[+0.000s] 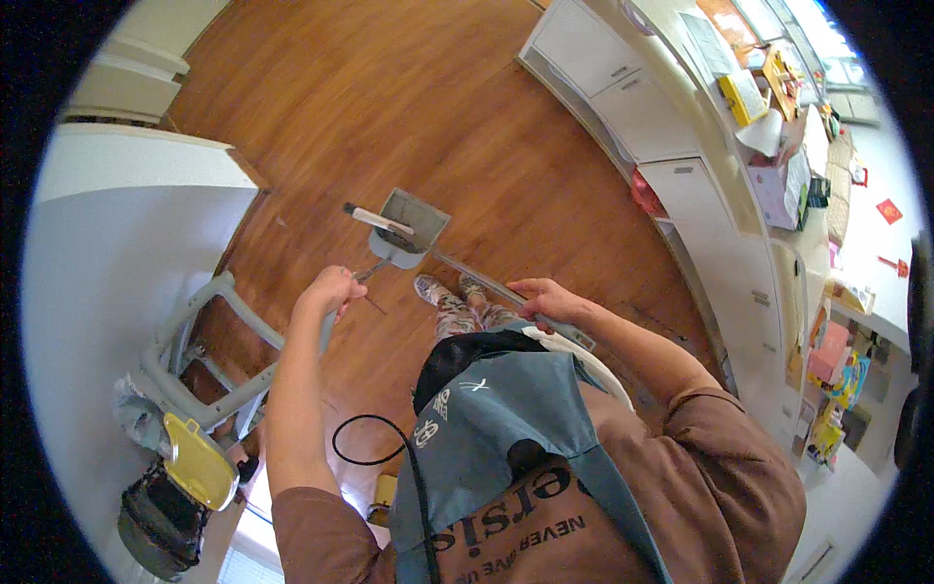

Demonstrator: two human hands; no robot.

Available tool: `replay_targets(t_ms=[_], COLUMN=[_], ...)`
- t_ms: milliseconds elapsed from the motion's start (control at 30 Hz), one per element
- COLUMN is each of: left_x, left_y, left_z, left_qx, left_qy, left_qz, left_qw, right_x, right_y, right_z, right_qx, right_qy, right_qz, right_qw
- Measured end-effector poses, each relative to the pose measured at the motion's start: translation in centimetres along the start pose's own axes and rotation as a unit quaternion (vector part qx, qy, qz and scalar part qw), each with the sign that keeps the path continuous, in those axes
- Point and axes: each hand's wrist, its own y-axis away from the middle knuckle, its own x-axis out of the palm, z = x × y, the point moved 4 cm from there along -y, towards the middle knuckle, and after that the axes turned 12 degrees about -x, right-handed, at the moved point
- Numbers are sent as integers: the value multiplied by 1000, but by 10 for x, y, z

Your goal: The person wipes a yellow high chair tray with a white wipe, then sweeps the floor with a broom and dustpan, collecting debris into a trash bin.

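Observation:
My left hand (336,290) is closed round the handle of a broom, left of my legs. The broom head (381,219), pale with dark bristles, lies across a grey long-handled dustpan (423,219) on the floor ahead of my feet. A light grey, rounded piece (398,254) sits below the broom head, against the dustpan. My right hand (551,301) holds the upper part of the dustpan's long handle (481,276), with its index finger stretched along it. Some dark matter shows in the pan; what it is I cannot tell.
A grey step-stool frame (211,365) stands at left by a white wall (139,241), near a yellow lid (197,460) and a dark bag (164,518). White cabinets (657,109) with a cluttered countertop line the right side. A red bag (648,193) shows under them.

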Motion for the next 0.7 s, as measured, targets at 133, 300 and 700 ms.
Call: replay_targets(t_ms=[133, 300, 700], left_x=[-2, 4, 3], left_y=[1, 3, 10], left_z=[13, 27, 50], left_qx=[-4, -9, 3], left_qy=[35, 31, 92], left_qz=[23, 3, 0], left_qw=[999, 999, 996], right_x=[6, -10, -127], right_y=[22, 50, 89], right_z=[-15, -34, -142], right_qx=[17, 45, 75], right_qy=[-30, -127, -346], right_qz=[-52, -230, -412], right_qw=[998, 964, 839])
